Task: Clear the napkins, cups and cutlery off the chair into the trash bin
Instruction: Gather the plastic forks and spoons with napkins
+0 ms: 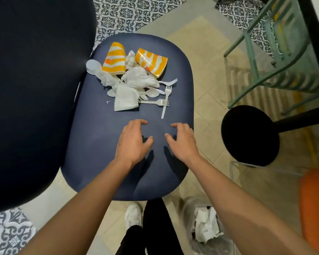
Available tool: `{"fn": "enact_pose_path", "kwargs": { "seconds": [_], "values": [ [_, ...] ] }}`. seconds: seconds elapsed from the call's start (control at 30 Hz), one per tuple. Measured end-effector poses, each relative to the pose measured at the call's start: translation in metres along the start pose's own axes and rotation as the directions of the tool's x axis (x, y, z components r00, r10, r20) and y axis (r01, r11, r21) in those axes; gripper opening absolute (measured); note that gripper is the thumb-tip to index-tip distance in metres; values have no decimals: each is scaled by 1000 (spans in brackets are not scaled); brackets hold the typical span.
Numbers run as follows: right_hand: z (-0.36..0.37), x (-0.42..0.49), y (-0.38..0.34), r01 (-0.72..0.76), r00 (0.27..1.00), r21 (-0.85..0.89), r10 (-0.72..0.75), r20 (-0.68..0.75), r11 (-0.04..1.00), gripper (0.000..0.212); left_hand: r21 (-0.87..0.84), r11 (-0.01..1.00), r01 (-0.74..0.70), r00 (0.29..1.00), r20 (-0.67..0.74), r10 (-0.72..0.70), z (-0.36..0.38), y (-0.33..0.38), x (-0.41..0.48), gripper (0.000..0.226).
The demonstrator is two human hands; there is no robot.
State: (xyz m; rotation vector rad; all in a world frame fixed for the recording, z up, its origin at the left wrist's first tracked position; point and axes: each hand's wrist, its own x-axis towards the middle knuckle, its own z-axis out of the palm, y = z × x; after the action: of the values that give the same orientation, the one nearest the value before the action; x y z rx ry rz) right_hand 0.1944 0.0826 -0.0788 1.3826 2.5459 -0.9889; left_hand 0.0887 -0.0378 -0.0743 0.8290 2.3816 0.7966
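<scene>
- Beige tile floor point(206, 52); navy chair seat point(103, 144) fills centre.
- Two orange-striped paper cups point(114, 58), crumpled napkins point(139, 78), white plastic forks point(166, 100) heaped at seat's far end.
- Left hand point(134, 140), right hand point(180, 140) hover near, fingers loosely curled, empty.
- Lined trash bin point(206, 230) on floor, lower right.

Cups point(114, 58) lie behind napkins point(139, 78) on the chair point(118, 172), forks point(167, 96) to the right; trash bin point(206, 229) before it
</scene>
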Motion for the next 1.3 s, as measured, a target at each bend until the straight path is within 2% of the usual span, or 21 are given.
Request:
{"fn": "enact_pose_path", "kwargs": {
  "seconds": [0.2, 0.3, 0.43, 0.67, 0.83, 0.97, 1.07, 1.17, 1.3],
  "values": [
    [-1, 48, -5, -2, 997, -28, 4, 83, 1000, 40, 21, 997, 73, 997, 17, -73, -4, -5, 41, 49],
    [-3, 74, -4, 6, 996, -53, -1, 86, 999, 40, 17, 996, 82, 997, 14, -82, 0, -5, 59, 48],
    [-2, 102, -6, -58, 997, -33, 59, 47, 998, 39, 18, 997, 80, 996, 41, -80, 12, 0, 80, 44],
    [8, 143, -3, -115, 992, -17, 115, 48, 993, 37, 89, 996, -26, 994, 104, 17, 44, 7, 127, 45],
    [14, 163, 2, -113, 992, -14, 114, 61, 993, 41, 250, 951, -184, 975, 168, 145, 58, 7, 155, 42],
    [17, 168, 6, -135, 990, 46, 133, 43, 990, 37, 412, 888, -206, 972, 192, 136, 62, 6, 166, 41],
    [17, 172, 9, -155, 988, 105, 155, 12, 982, 29, 447, 870, -207, 968, 222, 116, 63, 7, 168, 34],
    [15, 176, 9, -197, 979, 177, 204, -18, 964, 30, 452, 868, -206, 969, 215, 119, 62, 7, 170, 29],
    [16, 183, 3, -244, 961, 231, 266, -72, 942, 28, 328, 923, -200, 978, 121, 169, 52, 3, 171, 15]
  ]
}}
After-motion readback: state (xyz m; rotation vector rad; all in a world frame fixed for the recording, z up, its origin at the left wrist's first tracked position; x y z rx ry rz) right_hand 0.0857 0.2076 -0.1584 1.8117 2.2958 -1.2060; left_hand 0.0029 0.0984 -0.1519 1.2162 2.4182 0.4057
